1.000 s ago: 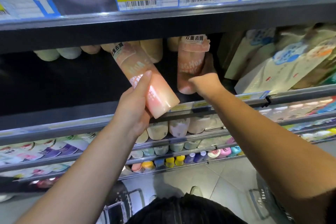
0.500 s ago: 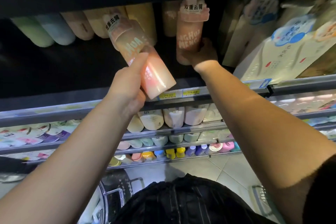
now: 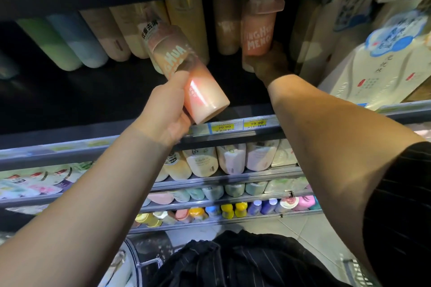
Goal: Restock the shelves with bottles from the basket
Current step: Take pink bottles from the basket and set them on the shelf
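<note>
– At the dark upper shelf (image 3: pixel 70 100), what did the left hand (image 3: pixel 163 109) have?

– Tilted bottle (image 3: pixel 198 86), peach fading to pink. Cap end leaned up and away to the left, base stuck out over the shelf's front rail. Hand was wrapped round its lower half, one digit laid up along the side. Bottle was in the air, not resting on the shelf.

– And the right hand (image 3: pixel 268 65)?

– Farther in, deep in shadow. It gripped the lower end of the upright bottle (image 3: pixel 257 28), same peach colour, white lettering facing out. Whether that base touched the shelf, could not tell; the hand hid it.

– The two bottles, touching?

– Apart, with a dark gap between. Tilted one sat left of the upright one and nearer the camera.

– Neighbours?

– Back row stood along the rear: green bottle (image 3: pixel 51 46), blue bottle (image 3: pixel 79 42), then beige and gold ones behind the tilted bottle. Pale cartons (image 3: pixel 373 72) stood right of the upright bottle. Two yellow price tags (image 3: pixel 224 127) were on the rail, just under the tilted bottle's base. Lower shelves carried pale bottles (image 3: pixel 203 163).
</note>
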Demonstrator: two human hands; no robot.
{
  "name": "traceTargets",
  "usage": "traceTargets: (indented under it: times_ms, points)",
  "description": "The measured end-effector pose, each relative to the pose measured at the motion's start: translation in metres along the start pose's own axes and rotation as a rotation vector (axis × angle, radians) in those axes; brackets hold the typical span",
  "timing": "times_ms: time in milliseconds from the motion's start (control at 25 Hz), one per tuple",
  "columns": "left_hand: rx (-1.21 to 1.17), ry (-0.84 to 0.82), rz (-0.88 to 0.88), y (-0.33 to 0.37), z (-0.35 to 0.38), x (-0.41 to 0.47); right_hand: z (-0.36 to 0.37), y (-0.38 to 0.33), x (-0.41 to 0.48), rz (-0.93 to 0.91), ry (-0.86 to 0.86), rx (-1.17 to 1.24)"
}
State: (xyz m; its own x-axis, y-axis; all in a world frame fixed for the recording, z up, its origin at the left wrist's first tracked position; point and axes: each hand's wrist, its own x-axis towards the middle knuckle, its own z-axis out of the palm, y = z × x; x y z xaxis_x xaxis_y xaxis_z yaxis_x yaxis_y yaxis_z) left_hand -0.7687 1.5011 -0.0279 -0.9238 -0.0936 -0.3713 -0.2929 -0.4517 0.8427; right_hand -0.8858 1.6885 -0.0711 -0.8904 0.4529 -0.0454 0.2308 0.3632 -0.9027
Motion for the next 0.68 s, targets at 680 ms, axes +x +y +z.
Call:
traceTargets:
  times_ms: [680]
  points:
    - [0.111,-0.039,-0.059,-0.003,0.004,0.022,0.007,0.007,0.024,-0.042,0.029,-0.114]
